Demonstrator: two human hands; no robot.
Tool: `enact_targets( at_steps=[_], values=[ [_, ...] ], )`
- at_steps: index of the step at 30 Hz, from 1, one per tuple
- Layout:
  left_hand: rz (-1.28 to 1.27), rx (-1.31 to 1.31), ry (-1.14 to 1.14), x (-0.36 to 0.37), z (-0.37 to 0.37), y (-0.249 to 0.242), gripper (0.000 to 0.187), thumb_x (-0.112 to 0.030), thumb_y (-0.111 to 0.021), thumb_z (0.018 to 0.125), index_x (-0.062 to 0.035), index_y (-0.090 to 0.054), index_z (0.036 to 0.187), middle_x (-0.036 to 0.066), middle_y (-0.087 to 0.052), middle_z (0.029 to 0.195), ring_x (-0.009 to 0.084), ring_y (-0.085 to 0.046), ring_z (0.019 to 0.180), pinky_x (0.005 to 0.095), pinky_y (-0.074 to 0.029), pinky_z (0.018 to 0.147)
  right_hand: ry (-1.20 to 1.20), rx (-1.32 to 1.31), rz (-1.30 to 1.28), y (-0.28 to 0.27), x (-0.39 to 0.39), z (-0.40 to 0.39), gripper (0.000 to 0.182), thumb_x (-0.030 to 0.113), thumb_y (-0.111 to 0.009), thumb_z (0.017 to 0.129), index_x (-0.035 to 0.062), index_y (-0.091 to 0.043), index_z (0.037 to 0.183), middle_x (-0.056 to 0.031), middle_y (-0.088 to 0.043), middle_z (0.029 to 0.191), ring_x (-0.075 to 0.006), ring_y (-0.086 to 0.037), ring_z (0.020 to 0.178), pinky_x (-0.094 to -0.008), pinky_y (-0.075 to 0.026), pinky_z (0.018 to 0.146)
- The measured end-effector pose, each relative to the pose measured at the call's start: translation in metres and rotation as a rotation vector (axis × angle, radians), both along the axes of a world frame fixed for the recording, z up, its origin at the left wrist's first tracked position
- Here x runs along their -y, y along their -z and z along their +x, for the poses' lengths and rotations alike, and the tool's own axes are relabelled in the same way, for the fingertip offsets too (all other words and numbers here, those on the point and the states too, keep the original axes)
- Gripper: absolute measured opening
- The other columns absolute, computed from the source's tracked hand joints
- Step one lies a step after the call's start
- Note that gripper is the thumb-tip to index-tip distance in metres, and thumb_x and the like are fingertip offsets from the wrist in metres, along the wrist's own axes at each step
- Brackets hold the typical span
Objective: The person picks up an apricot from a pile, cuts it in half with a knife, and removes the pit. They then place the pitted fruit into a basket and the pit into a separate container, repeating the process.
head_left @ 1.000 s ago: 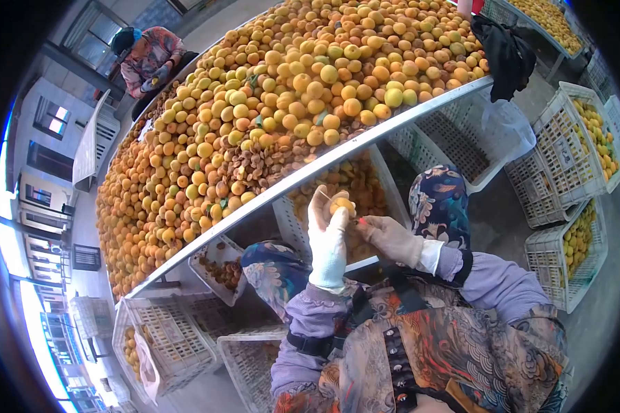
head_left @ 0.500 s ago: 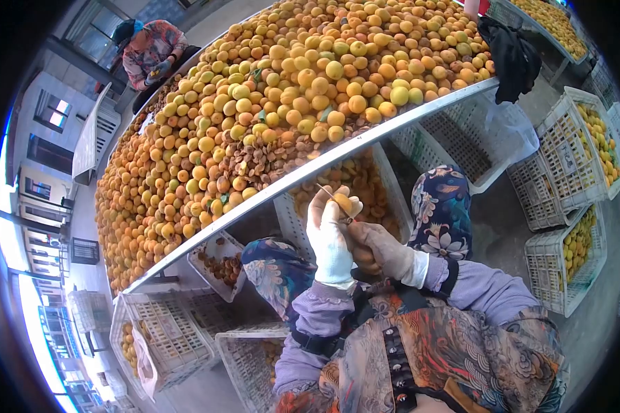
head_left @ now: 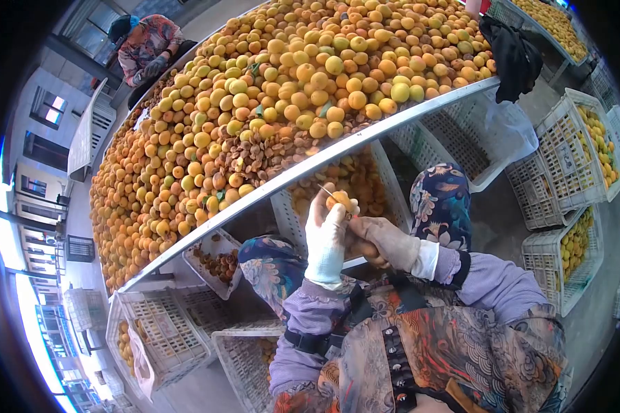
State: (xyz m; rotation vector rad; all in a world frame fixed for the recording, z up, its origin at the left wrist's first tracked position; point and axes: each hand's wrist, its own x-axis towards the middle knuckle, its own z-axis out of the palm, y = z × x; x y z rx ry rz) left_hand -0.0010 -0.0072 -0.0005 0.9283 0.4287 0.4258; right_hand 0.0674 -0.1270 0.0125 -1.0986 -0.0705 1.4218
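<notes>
Between my hands is an orange apricot (head_left: 340,199), pinched in the gloved fingers of my left hand (head_left: 325,237). The thin blade of a knife (head_left: 324,190) sticks out past the fruit toward the upper left, in line with my right hand (head_left: 387,241). That hand, in a stained glove, is closed against the fruit's lower right side, and the knife's handle is hidden in it. Below and beyond both hands stands a white crate (head_left: 390,180) with apricot halves (head_left: 365,182) in it.
A metal-edged table (head_left: 293,172) heaped with apricots (head_left: 255,103) and several pits (head_left: 258,157) crosses ahead. Crates stand at right (head_left: 561,155) and lower left (head_left: 165,330); a small pit tray (head_left: 217,265) sits left of my knees. Another person (head_left: 148,48) works across the table.
Both my hands stay together around the apricot, with my right hand shifted slightly. The person across the table has brought their hands closer together. The view has moved a little.
</notes>
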Motion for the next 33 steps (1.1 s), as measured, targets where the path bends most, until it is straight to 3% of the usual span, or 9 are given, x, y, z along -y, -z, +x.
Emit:
enact_targets(
  at_steps=[7,15,17,20,27,29,33],
  values=[
    [-0.199,0.06,-0.102,0.007,0.002,0.016,0.04,-0.023,-0.053,0.094,-0.0003,-0.043,0.126,0.01,-0.056,0.099,0.0157,-0.059,0.086,0.0263,-0.05,0.08,-0.02,0.214,0.014,0.025,0.013,-0.012,0.038,0.046,-0.048,0.093,0.009,-0.054,0.087,0.0031,-0.04,0.049,-0.0062,-0.03,0.034,-0.0228,-0.021,0.031],
    [0.072,-0.021,0.04,0.001,0.0,0.017,0.036,-0.021,-0.051,0.093,-0.0015,-0.047,0.123,0.009,-0.057,0.098,0.0153,-0.057,0.087,0.0271,-0.046,0.081,-0.073,0.161,-0.037,0.002,0.018,0.005,0.037,0.045,-0.048,0.093,0.009,-0.054,0.086,0.0034,-0.039,0.047,-0.0068,-0.032,0.032,-0.0217,-0.024,0.03],
    [0.372,-0.045,0.036,0.0,-0.001,0.024,0.04,-0.03,-0.051,0.095,0.0005,-0.048,0.121,0.008,-0.058,0.098,0.0144,-0.056,0.082,0.0266,-0.046,0.079,-0.101,0.207,-0.071,0.001,0.021,0.006,0.039,0.048,-0.05,0.091,0.0089,-0.053,0.085,0.0036,-0.039,0.047,-0.0067,-0.033,0.033,-0.0212,-0.024,0.03],
    [0.528,-0.163,-0.013,0.003,-0.002,0.021,0.037,-0.032,-0.047,0.097,-0.0002,-0.052,0.115,0.008,-0.059,0.094,0.013,-0.055,0.082,0.0257,-0.045,0.075,-0.081,0.269,-0.035,0.003,0.02,0.006,0.041,0.05,-0.051,0.09,0.0093,-0.053,0.083,0.0036,-0.041,0.048,-0.0064,-0.034,0.033,-0.0209,-0.025,0.03],
    [0.49,-0.18,-0.03,0.007,0.003,0.028,0.039,-0.037,-0.04,0.098,-0.0016,-0.055,0.107,0.007,-0.059,0.089,0.0129,-0.056,0.078,0.0257,-0.046,0.072,-0.049,0.174,-0.034,0.01,0.017,0.004,0.038,0.048,-0.052,0.09,0.0102,-0.05,0.084,0.0026,-0.043,0.05,-0.0064,-0.036,0.034,-0.0212,-0.026,0.03],
    [0.303,-0.176,-0.018,0.005,0.003,0.03,0.029,-0.027,-0.042,0.098,-0.0022,-0.056,0.103,0.005,-0.058,0.091,0.0129,-0.053,0.082,0.0259,-0.043,0.076,-0.043,0.203,-0.05,0.01,0.015,0.004,0.038,0.047,-0.053,0.09,0.01,-0.05,0.086,0.0025,-0.043,0.05,-0.0063,-0.035,0.034,-0.0207,-0.026,0.03],
    [0.434,-0.188,-0.015,-0.003,0.003,0.049,0.041,-0.037,-0.036,0.099,-0.0013,-0.055,0.105,0.006,-0.059,0.087,0.0133,-0.056,0.077,0.0259,-0.046,0.072,-0.051,0.187,-0.046,0.011,0.012,0.001,0.037,0.046,-0.052,0.091,0.0097,-0.051,0.086,0.0026,-0.043,0.05,-0.0064,-0.035,0.035,-0.0209,-0.025,0.03]
  ],
)
